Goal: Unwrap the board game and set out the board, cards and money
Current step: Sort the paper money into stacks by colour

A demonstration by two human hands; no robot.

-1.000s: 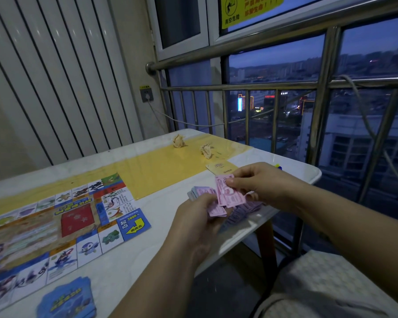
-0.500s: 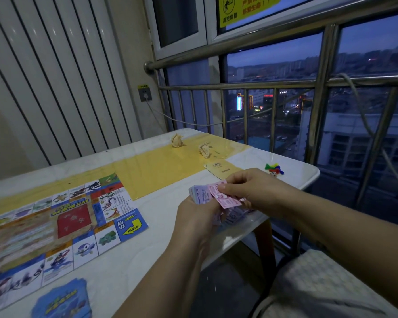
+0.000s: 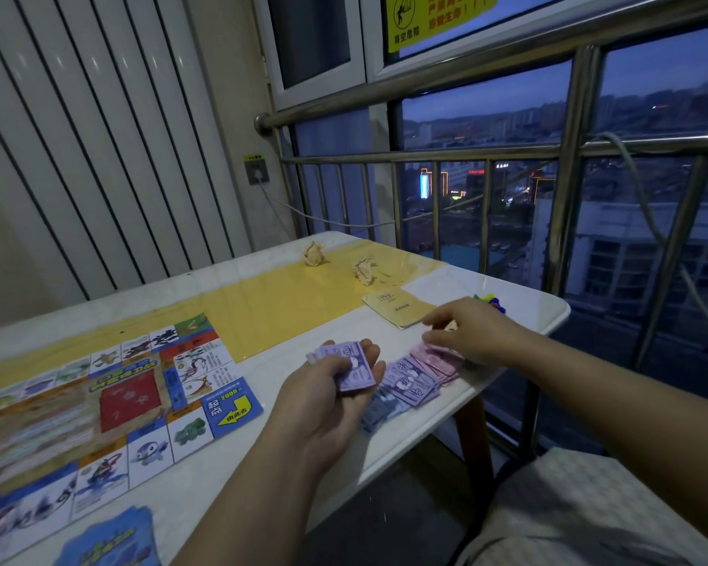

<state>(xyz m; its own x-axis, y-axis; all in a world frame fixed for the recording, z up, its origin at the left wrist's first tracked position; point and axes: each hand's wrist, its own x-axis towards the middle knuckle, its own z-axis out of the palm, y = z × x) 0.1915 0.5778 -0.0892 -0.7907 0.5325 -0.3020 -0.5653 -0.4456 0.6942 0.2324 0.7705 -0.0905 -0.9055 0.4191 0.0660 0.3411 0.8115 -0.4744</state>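
The colourful game board [image 3: 99,406] lies unfolded on the left of the white table [image 3: 262,463]. A blue card stack [image 3: 107,541] sits at the near edge. My left hand [image 3: 328,398] holds a stack of purple play money [image 3: 354,367] above the table. My right hand [image 3: 473,335] rests its fingers on a pink pile of notes [image 3: 434,357] on the table. Beside it lie a purple pile [image 3: 411,384] and a darker blue pile [image 3: 381,412].
A yellow booklet [image 3: 399,306] lies past the money. Coloured game pieces [image 3: 491,300] peek out behind my right hand near the table's right edge. Two crumpled wrappers [image 3: 315,255] sit on the yellow mat. A steel railing runs behind; a cushioned seat [image 3: 589,512] is below right.
My right hand has drawn a pink note off the stack in my left hand and lowered it to the pink pile on the table. The hands have moved apart.
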